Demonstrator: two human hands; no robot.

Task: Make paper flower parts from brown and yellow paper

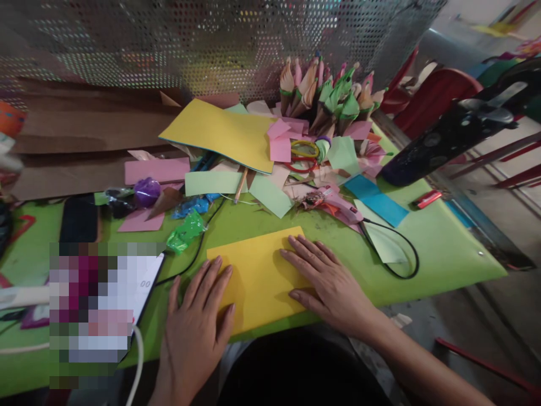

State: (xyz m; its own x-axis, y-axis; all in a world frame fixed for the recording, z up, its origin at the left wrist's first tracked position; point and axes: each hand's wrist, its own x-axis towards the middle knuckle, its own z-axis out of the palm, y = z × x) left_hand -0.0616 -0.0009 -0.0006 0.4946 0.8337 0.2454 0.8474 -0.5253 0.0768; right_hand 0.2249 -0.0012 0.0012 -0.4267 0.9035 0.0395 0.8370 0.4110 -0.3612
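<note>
A yellow sheet of paper [262, 282] lies on the green tabletop right in front of me. My left hand [196, 316] rests open over its left edge, fingers stretched forward. On the right side of the sheet, my right hand [327, 276] lies flat with its fingers spread. Farther back, a larger yellow sheet [224, 132] covers part of a heap of coloured paper. A pink glue gun [338, 206] with a black cord lies to the right of the heap. Left of the sheet is a crumpled green wrapper [186, 231].
Behind the heap stand several green-and-pink paper cones [333, 98]. A dark bottle [426, 141] leans at the right, near scissors [302, 155] and a blue strip [376, 198]. At the left are a black phone [80, 217], a purple ball-like bundle [146, 192] and a partly blurred lit screen [143, 287].
</note>
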